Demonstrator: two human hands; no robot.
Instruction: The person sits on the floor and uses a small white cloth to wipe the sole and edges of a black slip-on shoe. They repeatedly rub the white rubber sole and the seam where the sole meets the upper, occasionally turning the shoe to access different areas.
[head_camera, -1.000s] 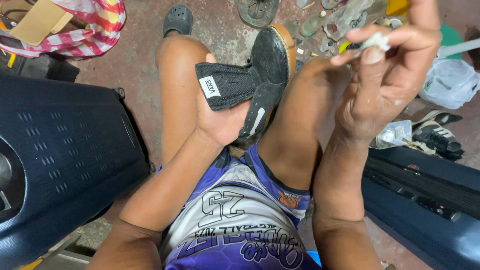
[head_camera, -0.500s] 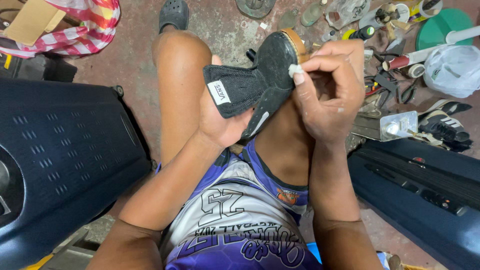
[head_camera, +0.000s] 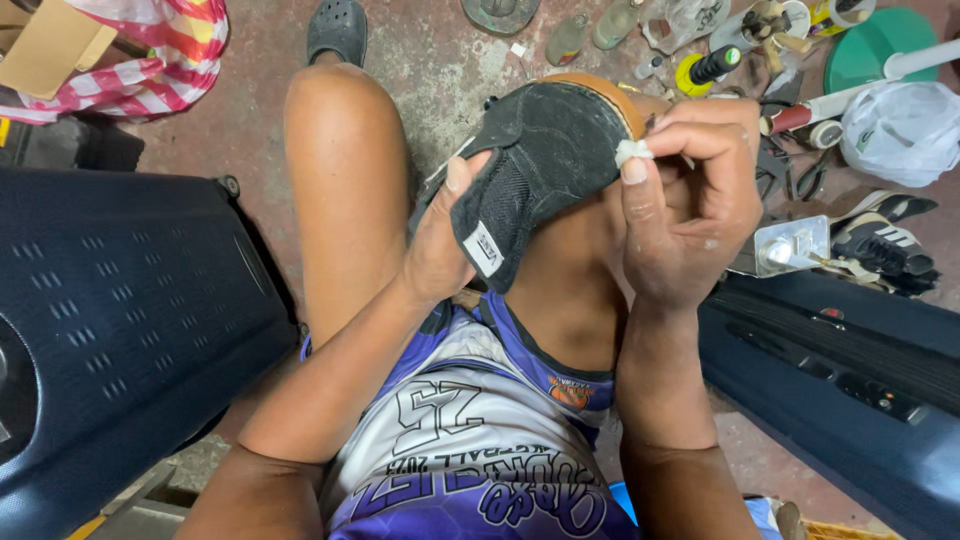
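Observation:
My left hand (head_camera: 440, 245) grips a black shoe (head_camera: 545, 170) with a tan sole, holding it over my right knee with the tongue hanging down. My right hand (head_camera: 690, 200) pinches a small white wad (head_camera: 633, 152) between thumb and fingers and presses it against the shoe's edge near the sole. Both forearms rise from my lap, over purple and white shorts (head_camera: 470, 450).
Dark blue suitcase shells lie to the left (head_camera: 110, 330) and right (head_camera: 850, 370). On the concrete floor ahead are bottles, a yellow-capped tube (head_camera: 705, 68), scissors (head_camera: 790, 175), a green lid (head_camera: 875, 45), a plastic bag (head_camera: 900, 130), another shoe (head_camera: 885, 250) and a grey clog (head_camera: 338, 28).
My right hand came down from up high at the right and brought the white wad against the shoe. The left hand turned the shoe slightly.

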